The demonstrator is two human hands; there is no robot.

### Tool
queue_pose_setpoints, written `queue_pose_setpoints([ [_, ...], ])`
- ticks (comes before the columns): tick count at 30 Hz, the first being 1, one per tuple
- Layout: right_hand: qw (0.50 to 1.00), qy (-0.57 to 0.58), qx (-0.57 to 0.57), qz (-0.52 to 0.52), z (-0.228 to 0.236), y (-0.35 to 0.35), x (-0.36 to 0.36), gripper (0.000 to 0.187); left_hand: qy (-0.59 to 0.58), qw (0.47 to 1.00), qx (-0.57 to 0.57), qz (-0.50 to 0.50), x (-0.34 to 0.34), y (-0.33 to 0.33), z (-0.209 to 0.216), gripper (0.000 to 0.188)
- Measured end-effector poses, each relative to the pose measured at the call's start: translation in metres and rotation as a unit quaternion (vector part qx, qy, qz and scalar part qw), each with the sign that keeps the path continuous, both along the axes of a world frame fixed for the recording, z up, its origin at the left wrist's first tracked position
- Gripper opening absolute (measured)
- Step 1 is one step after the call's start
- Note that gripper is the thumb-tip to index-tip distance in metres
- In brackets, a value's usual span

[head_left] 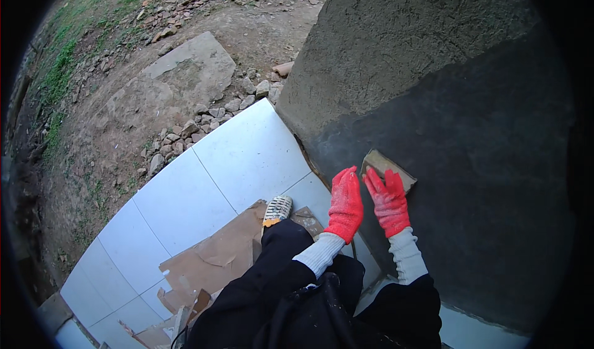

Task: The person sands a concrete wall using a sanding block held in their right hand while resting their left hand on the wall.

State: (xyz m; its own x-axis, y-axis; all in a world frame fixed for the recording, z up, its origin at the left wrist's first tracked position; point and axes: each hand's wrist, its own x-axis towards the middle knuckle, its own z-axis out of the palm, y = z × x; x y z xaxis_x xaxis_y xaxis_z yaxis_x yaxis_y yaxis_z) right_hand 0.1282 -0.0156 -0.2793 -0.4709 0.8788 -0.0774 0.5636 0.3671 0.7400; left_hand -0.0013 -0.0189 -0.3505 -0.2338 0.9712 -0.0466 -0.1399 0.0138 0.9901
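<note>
My right hand [388,203], in a red rubber-coated glove with a pale knitted cuff, is at a beige rectangular block [388,165]. The block is against the dark, smooth part of the wall [482,151], and my fingers cover its lower left side. Whether it is a plastering float or a sponge, I cannot tell. To its left, my left hand [345,204] wears a matching glove. Its fingers are stretched upward and close together, with nothing visible in them, a short gap from the block.
Left of the wall runs a white tiled ledge [179,194]. Torn brown cardboard [213,250] lies on it under my shoe [277,208]. Beyond the ledge are loose stones [185,136], a broken concrete slab [195,68], bare soil and grass. The upper wall [377,46] is rougher and lighter.
</note>
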Motion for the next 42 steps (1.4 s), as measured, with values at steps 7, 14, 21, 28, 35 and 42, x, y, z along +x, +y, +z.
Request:
queue_pose_setpoints([
  [7,0.948,0.161,0.272,-0.04,0.153,-0.015,0.014,0.074,-0.003,0.999,-0.012,-0.034,0.001,-0.004,0.003,0.036],
  [14,0.916,0.122,0.381,-0.03,0.118,-0.027,0.029,0.075,-0.034,0.996,-0.061,-0.049,0.0,-0.005,0.005,0.037],
  [21,0.969,0.241,-0.017,-0.052,-0.01,-0.064,0.048,0.049,-0.067,0.99,-0.103,-0.062,0.008,-0.001,-0.004,0.038],
  [28,0.901,0.159,0.403,0.0,0.168,-0.041,0.044,0.069,-0.027,0.996,-0.048,-0.072,0.015,-0.006,-0.012,0.04],
  [35,0.978,0.095,0.183,-0.012,0.037,-0.058,0.049,0.042,-0.011,0.995,-0.061,-0.073,0.016,-0.003,-0.02,0.04],
  [42,0.97,0.2,0.135,-0.032,0.049,-0.084,0.062,0.05,0.01,0.993,-0.064,-0.1,0.02,-0.01,-0.023,0.039],
])
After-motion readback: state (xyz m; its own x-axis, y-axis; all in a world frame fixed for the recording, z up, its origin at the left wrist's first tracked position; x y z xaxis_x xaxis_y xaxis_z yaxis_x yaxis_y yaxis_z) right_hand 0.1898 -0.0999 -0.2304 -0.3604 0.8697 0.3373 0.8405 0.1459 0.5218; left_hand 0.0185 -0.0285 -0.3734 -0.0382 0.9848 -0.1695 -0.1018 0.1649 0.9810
